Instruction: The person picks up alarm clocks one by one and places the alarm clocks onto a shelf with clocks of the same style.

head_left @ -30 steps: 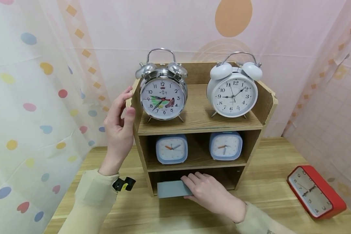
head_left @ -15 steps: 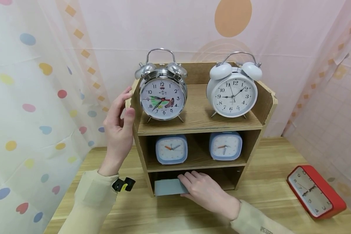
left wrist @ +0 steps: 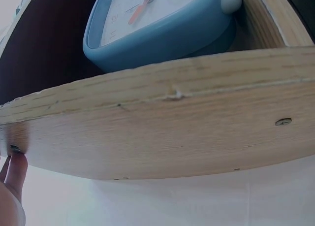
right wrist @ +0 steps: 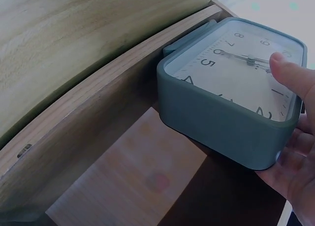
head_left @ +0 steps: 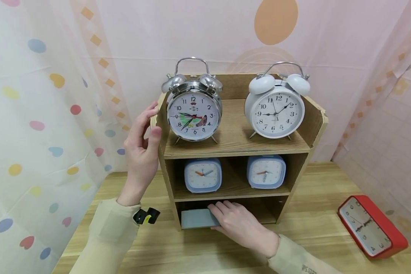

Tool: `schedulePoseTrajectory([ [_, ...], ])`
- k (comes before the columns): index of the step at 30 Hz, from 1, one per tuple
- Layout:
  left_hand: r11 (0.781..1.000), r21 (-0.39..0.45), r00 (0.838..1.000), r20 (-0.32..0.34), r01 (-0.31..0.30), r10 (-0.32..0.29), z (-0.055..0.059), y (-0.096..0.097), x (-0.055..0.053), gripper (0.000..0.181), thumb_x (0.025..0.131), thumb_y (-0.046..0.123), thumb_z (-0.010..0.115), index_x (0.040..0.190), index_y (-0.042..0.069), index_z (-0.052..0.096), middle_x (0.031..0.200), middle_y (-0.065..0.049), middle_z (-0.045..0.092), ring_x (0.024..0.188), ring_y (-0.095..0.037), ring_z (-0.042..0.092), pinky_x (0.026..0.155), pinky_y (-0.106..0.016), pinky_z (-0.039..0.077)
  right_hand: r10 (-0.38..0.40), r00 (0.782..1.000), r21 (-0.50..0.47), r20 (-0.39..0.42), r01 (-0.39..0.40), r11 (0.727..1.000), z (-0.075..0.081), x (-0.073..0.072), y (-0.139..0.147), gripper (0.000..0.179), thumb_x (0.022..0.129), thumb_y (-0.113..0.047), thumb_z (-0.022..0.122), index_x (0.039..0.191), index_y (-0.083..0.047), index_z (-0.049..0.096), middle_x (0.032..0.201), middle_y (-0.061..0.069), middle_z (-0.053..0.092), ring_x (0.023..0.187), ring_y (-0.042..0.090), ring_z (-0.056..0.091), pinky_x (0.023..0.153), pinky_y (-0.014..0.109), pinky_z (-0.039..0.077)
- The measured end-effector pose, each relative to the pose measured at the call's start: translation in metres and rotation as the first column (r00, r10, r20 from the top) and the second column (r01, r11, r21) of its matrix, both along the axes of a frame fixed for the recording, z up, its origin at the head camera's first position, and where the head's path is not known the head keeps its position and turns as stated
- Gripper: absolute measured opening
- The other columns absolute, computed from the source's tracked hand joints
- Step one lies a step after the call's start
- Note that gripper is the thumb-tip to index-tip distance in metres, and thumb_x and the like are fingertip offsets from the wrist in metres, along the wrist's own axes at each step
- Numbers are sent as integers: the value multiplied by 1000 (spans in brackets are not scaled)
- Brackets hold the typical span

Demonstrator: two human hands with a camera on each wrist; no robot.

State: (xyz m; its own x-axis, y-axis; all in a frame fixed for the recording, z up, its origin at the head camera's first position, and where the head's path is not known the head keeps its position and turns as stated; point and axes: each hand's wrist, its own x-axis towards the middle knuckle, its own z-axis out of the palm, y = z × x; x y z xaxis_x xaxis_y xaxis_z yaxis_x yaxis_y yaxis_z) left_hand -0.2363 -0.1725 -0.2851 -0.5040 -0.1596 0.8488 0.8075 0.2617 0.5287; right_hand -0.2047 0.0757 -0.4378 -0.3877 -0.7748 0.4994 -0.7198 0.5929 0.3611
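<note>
My left hand (head_left: 140, 150) rests against the left side of a small wooden shelf (head_left: 233, 144). In the left wrist view its fingertips (left wrist: 17, 167) touch the shelf's outer side panel. My right hand (head_left: 238, 223) grips a grey-green rectangular alarm clock (head_left: 198, 219) at the left of the bottom compartment. In the right wrist view, the thumb lies on the white face of the grey-green clock (right wrist: 221, 125), while the other fingers are behind and partly hidden. From the head view only one long side of this clock shows, not its face.
On the top level stand a silver twin-bell clock (head_left: 194, 116) and a white twin-bell clock (head_left: 274, 114). Two blue clocks, one left (head_left: 203, 175) and one right (head_left: 266, 172), occupy the middle level. A red clock (head_left: 373, 226) lies on the wooden table (head_left: 315, 198) at right.
My right hand has moved the grey-green clock slightly left and farther into the bottom compartment. My left hand has stayed at the shelf's side. The head view has shifted slightly.
</note>
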Motion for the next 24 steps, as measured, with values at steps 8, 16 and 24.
schedulePoseTrajectory([
  [8,1000,-6,1000,-9,-11,11,0,0,-1,58,105,48,61,139,0,62,156,-10,60,143,-16,59,85,-11,58,6,1000,-3,5,-6,1000,-2,-1,-2,55,85,-51,84,124,-14,71,104,-5,75,90,9,74,77,22,60],
  [16,1000,-11,1000,-1,-15,15,0,-1,0,56,105,47,61,139,2,63,156,-9,59,141,-14,60,85,-11,58,38,998,-59,-51,-41,997,-9,-2,-2,62,81,-48,89,133,-21,68,110,-2,77,95,12,75,78,25,61],
  [24,1000,-12,1000,4,-7,7,1,-1,1,57,105,47,60,140,2,62,157,-9,58,142,-14,59,86,-11,58,120,985,-135,-126,-137,981,-16,-3,-2,53,79,-36,93,125,-15,75,121,3,78,108,17,76,90,29,63],
])
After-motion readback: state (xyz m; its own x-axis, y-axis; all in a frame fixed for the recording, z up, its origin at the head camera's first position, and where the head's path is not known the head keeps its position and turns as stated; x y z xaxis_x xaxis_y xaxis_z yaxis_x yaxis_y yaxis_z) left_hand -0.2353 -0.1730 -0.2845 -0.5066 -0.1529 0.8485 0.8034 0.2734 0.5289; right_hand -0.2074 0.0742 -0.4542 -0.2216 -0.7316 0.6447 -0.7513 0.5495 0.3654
